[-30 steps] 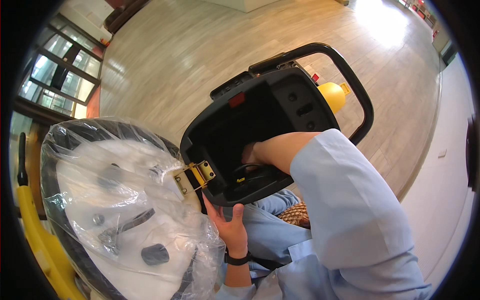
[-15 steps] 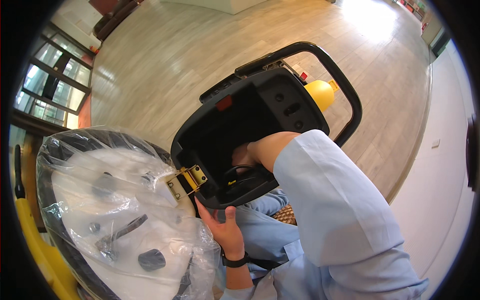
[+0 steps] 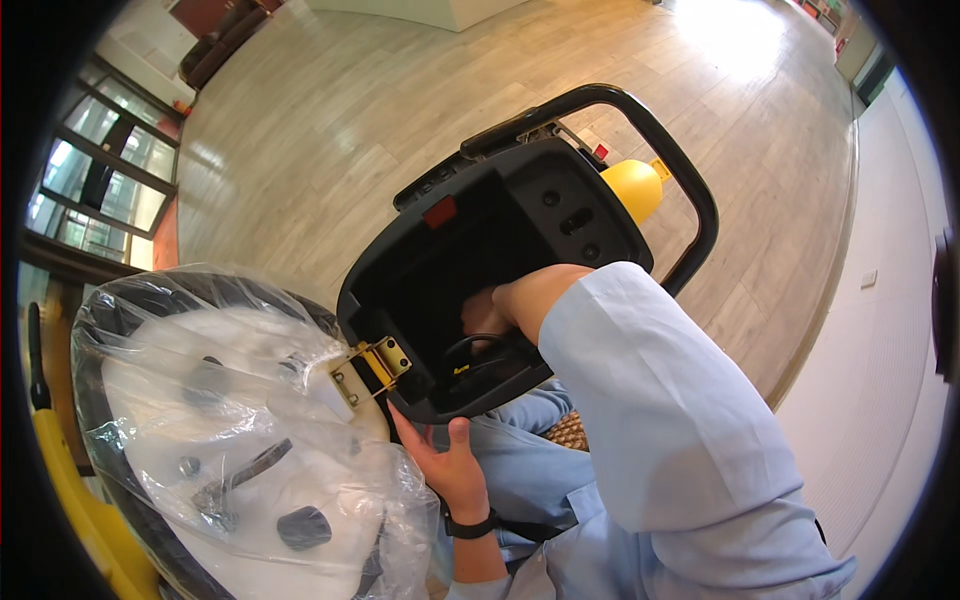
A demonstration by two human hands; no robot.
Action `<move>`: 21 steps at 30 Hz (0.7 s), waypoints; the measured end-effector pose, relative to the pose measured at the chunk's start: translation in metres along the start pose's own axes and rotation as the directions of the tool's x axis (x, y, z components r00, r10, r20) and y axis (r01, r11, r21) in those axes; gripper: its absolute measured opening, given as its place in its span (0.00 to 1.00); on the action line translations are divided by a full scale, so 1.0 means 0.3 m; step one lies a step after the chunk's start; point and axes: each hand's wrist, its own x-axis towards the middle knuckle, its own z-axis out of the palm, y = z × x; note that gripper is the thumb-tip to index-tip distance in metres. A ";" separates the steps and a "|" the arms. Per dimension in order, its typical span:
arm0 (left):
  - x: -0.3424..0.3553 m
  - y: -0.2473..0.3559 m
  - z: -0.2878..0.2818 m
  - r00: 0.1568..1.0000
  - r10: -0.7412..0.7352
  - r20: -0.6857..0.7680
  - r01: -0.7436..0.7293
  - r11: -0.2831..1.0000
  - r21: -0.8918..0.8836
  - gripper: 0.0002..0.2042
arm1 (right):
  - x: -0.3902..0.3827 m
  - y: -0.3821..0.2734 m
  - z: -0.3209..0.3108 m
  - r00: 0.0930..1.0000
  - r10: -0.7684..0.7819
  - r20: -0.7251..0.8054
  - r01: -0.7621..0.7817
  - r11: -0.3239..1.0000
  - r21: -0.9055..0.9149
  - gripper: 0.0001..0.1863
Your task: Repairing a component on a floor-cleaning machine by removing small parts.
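Note:
A deep black storage bin [image 3: 385,262] stands open below me, its inside mostly dark. My right hand [image 3: 486,318] reaches down into it beside a looped black cable [image 3: 470,350] with a small yellow mark. Shadow hides its fingertips, so I cannot tell whether it grips anything. Outside the bin's near end, my left hand [image 3: 455,470] is open, fingers extended and thumb up, close against the lower rim. A brass-coloured hinge [image 3: 378,365] joins the bin to a flipped-open seat [image 3: 240,440] at the left, whose pale underside is wrapped in clear plastic.
A black tubular rail [image 3: 700,190] curves round the bin's far right, next to a yellow rounded body part [image 3: 635,190]. Yellow bodywork [image 3: 90,510] with a black lever [image 3: 37,355] stands at far left. A white wall [image 3: 880,380] runs along the right; wooden flooring [image 3: 350,130] lies beyond.
The view has shifted very slightly. Both hands keep nearly the same places, the right one inside the bin and the left at its near end.

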 end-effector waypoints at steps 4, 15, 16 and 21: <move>0.001 0.021 0.001 0.999 -0.032 -0.001 0.032 0.998 -0.052 0.51 | -0.029 -0.034 -0.036 0.999 0.041 -0.003 -0.040 0.996 0.085 0.28; -0.002 0.007 0.002 1.000 -0.001 -0.006 0.000 0.998 -0.067 0.47 | -0.054 -0.023 -0.064 1.000 0.004 0.004 -0.004 0.999 0.044 0.31; -0.003 0.007 0.001 1.000 0.001 -0.009 -0.002 0.998 -0.064 0.46 | -0.060 -0.035 -0.069 0.999 0.039 0.005 -0.039 0.996 0.084 0.31; -0.004 -0.006 -0.002 0.999 0.031 -0.011 -0.031 0.999 -0.027 0.45 | -0.057 -0.049 -0.065 0.999 0.041 0.013 -0.042 0.996 0.072 0.30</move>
